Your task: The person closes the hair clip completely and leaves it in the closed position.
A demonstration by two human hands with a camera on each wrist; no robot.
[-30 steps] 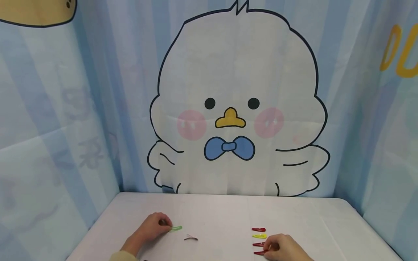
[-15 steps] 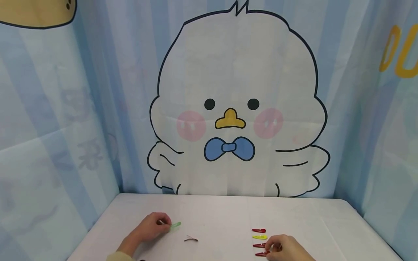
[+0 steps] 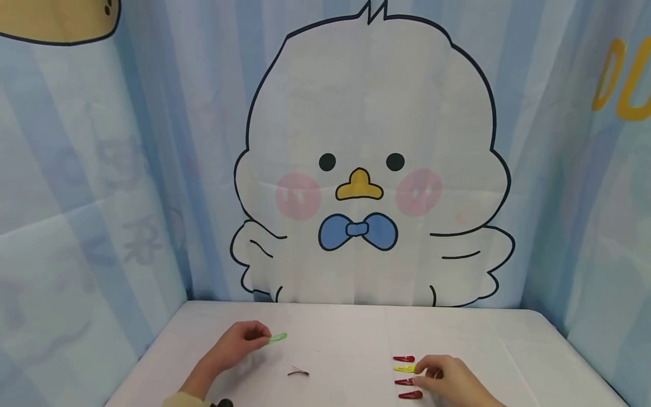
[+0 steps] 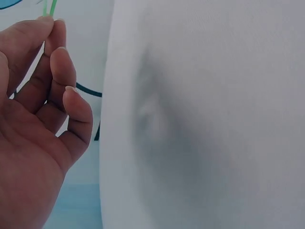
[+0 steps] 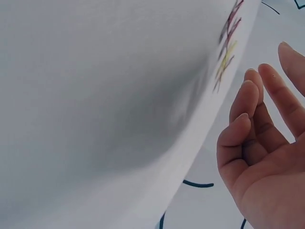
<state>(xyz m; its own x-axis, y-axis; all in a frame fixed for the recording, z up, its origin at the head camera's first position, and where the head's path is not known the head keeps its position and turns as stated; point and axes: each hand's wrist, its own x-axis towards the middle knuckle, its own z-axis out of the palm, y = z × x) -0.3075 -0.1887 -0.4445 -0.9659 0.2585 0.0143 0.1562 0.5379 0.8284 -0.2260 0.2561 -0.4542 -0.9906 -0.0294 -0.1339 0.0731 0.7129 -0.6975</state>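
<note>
My left hand (image 3: 241, 346) pinches a green snap hair clip (image 3: 278, 337) between thumb and fingertips, held above the white table. In the left wrist view only the lower end of the green clip (image 4: 53, 8) shows past the fingertips. On the right lies a column of hair clips: a red one (image 3: 404, 359) at the back, a yellow one (image 3: 404, 369), then a dark red one (image 3: 404, 382) and another red one (image 3: 411, 395) at the front. My right hand (image 3: 452, 380) hovers beside them, thumb and forefinger apart, holding nothing; its fingertips hide the yellow clip's right end.
A dark, thin hair clip (image 3: 298, 372) lies on the white table (image 3: 346, 339) between the hands, its two prongs spread. A small dark round thing (image 3: 225, 403) is at the bottom edge by the left sleeve. A printed curtain (image 3: 366, 113) hangs behind the table.
My left hand has lifted the green clip up and slightly away. The right hand has let go of the front red clip, which now lies straighter, and has moved back a little, fingers parted.
</note>
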